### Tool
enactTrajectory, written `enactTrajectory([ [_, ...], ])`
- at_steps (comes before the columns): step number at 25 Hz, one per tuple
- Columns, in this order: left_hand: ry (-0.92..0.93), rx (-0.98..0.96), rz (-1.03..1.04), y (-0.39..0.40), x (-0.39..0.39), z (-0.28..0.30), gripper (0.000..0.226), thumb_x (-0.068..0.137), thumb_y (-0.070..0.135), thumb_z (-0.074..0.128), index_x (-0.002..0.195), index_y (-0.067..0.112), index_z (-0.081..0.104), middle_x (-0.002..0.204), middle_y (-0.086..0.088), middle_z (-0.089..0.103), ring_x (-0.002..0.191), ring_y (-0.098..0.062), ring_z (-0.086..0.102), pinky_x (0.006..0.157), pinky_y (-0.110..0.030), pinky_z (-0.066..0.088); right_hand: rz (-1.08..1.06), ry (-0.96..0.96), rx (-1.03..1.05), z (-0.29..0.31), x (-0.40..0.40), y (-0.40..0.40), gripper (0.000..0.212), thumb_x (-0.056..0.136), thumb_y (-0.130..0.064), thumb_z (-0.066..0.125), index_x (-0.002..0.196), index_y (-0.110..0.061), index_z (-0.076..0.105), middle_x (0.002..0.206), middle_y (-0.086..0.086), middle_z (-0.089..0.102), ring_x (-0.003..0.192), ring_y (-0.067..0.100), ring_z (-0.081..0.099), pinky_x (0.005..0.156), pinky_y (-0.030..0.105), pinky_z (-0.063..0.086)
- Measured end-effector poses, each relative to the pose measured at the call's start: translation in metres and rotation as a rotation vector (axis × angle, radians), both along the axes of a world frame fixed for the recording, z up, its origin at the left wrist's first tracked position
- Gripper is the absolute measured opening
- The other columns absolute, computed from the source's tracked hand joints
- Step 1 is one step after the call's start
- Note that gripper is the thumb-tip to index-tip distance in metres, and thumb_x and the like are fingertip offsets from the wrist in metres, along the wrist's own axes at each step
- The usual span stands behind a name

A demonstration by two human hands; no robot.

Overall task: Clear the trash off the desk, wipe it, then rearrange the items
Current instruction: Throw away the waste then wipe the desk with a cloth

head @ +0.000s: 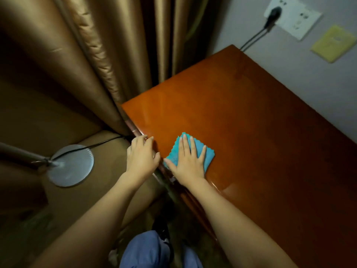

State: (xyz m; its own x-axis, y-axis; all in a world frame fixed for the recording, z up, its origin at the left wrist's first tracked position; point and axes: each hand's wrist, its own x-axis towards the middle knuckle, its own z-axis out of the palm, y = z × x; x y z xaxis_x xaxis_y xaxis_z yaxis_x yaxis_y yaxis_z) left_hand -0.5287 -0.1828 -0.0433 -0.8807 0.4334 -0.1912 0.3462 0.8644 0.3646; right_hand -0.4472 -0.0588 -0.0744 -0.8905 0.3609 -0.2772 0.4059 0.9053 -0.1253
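Down near the middle of the frame, the right hand (pixel 188 161) lies flat with fingers spread on a blue cloth (pixel 201 151) on the desk (pixel 241 122). Left hand (pixel 142 155) rests open on the desk's edge.

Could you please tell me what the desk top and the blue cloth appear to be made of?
The desk top looks like wood with a glossy reddish-brown varnish: it shows soft reflections, though it could be veneer. The blue cloth, under the flat right hand, seems a soft, microfibre-like fabric with a zigzag-cut edge and matte surface.
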Motion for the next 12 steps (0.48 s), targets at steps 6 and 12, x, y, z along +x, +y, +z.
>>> enactTrajectory([
  [6, -0.016, -0.005, 0.151, -0.063, -0.051, -0.016, 0.058, 0.090, 0.031, 0.054, 0.143, 0.015, 0.036, 0.147, -0.006, 0.033, 0.138, -0.022, 0.022, 0.111, -0.040, 0.023, 0.124, 0.029, 0.004, -0.004, -0.118, -0.024, 0.086, 0.091, -0.068, 0.021, 0.151, -0.013, -0.005, 0.159, 0.003, -0.008, 0.146, 0.023, -0.012, 0.112, 0.059, -0.006],
  [12, -0.089, -0.073, 0.245, -0.107, -0.065, -0.036, 0.058, 0.093, 0.033, 0.050, 0.145, 0.016, 0.030, 0.149, -0.005, 0.028, 0.139, -0.021, 0.018, 0.112, -0.038, 0.020, 0.200, 0.072, 0.033, -0.014, -0.202, -0.041, 0.084, 0.091, -0.065, 0.028, 0.152, -0.014, 0.000, 0.160, 0.001, -0.004, 0.146, 0.023, -0.008, 0.111, 0.060, -0.005],
])
